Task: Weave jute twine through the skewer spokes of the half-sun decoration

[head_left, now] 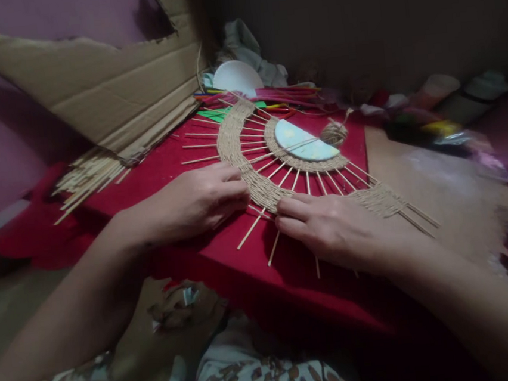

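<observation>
Fingers of the left hand (pixel 201 198) are curled narrow, tips pinched against the inner edge of the outer jute band (pixel 253 181); whether they grip a strand cannot be told. Fingers of the right hand (pixel 329 225) lie flat and nearly straight, holding nothing, pressing down on the lower sticks (pixel 274 247) just beside the same band. The woven half-circle (pixel 277 152) thus lies directly ahead of and partly beneath both sets of fingertips, on a red cloth (pixel 179 162) covering the desk. Thin wooden sticks radiate from its hub, a pale blue half-disc (pixel 304 141) ringed by an inner jute band (pixel 305 163). A ball of jute twine (pixel 333 133) sits touching the far right of the hub. Left of the cloth lies a bundle of loose sticks (pixel 85 181) under a leaning cardboard sheet (pixel 105 91). Farther back are a white disc (pixel 236 75) and coloured sticks (pixel 285 94).
</observation>
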Motion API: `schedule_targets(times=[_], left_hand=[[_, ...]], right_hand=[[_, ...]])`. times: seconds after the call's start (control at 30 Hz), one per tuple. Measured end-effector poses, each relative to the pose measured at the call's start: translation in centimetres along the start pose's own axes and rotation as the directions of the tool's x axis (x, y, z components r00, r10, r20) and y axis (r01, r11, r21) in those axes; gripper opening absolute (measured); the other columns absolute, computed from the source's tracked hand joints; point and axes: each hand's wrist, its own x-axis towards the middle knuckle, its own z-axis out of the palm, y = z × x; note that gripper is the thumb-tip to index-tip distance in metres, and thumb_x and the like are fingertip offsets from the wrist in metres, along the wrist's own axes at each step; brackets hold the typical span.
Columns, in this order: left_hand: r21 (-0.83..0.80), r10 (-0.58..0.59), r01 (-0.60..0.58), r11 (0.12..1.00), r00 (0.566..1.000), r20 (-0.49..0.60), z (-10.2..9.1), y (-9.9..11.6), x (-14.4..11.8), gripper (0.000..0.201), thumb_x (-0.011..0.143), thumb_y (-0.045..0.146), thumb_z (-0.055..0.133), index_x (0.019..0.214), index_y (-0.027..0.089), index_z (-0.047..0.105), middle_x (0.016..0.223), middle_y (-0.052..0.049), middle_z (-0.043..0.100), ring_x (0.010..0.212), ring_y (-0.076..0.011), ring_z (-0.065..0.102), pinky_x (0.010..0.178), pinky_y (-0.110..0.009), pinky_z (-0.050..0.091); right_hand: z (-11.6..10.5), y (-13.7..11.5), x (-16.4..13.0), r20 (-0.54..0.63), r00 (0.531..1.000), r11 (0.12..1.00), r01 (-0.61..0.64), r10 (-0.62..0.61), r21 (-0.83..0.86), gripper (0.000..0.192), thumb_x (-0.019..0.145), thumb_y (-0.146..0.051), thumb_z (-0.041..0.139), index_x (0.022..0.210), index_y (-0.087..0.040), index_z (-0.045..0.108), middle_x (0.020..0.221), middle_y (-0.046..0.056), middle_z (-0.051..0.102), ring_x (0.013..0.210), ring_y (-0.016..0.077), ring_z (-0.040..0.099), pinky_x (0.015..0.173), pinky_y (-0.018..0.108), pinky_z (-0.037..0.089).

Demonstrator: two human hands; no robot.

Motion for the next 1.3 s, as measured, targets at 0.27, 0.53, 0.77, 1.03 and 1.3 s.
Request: schedule_targets(times=[0.27,0.53,0.77,1.03,1.3], left_hand=[[-0.077,-0.068,0.06,0.995,0.992,-0.104,0.4,-0.7,-0.6,0.016,0.093,0.025,0.049,0.093,0.017,0.062,0.091,-0.007,0.06,0.085,-0.0159,0.055,0.079,-0.026,0.043],[0.065,-0.014,0.024,0.998,0.99,-0.141,0.2,-0.9,-2.0,0.018,0.093,0.021,0.047,0.087,0.016,0.063,0.086,-0.006,0.06,0.081,-0.016,0.054,0.076,-0.027,0.043],[0.176,0.013,-0.018,0.984,0.999,0.03,-1.1,0.9,-3.2,0.027,0.093,0.015,0.036,0.083,0.017,0.061,0.09,-0.008,0.062,0.087,-0.0191,0.053,0.079,-0.031,0.042],[0.222,-0.067,0.052,0.974,0.996,0.061,-1.0,2.0,-4.7,0.023,0.095,0.017,0.037,0.091,0.017,0.06,0.087,-0.007,0.06,0.079,-0.0175,0.052,0.071,-0.028,0.041],[0.14,-0.143,0.13,0.982,0.986,0.086,-1.0,2.7,-6.5,0.018,0.093,0.017,0.041,0.093,0.019,0.059,0.097,-0.009,0.059,0.084,-0.0184,0.054,0.072,-0.028,0.043]], right_hand=[[0.8,-0.1,-0.1,-0.16,0.98,0.977,-0.089,0.121,0.194,0.022,0.086,-0.007,0.044,0.083,-0.009,0.066,0.087,0.009,0.061,0.077,0.0158,0.054,0.062,0.027,0.044],[0.6,0.1,0.0,-0.151,0.969,0.938,-0.142,0.197,0.316,0.023,0.087,-0.01,0.044,0.081,-0.013,0.066,0.09,0.009,0.062,0.079,0.015,0.057,0.065,0.026,0.045],[-0.7,-0.1,3.4,-0.058,0.899,0.872,-0.404,0.435,0.276,0.015,0.088,-0.023,0.052,0.084,-0.017,0.066,0.076,0.003,0.065,0.065,0.0133,0.055,0.061,0.027,0.04],[1.9,0.3,6.2,-0.092,0.944,0.934,-0.295,0.318,0.202,0.015,0.092,-0.021,0.049,0.091,-0.019,0.064,0.089,0.002,0.062,0.072,0.0122,0.054,0.056,0.025,0.031],[2.3,-0.3,5.5,-0.127,0.966,0.974,-0.225,0.226,0.025,0.013,0.094,-0.015,0.043,0.094,-0.019,0.056,0.09,0.003,0.056,0.073,0.0128,0.049,0.05,0.027,0.019]])
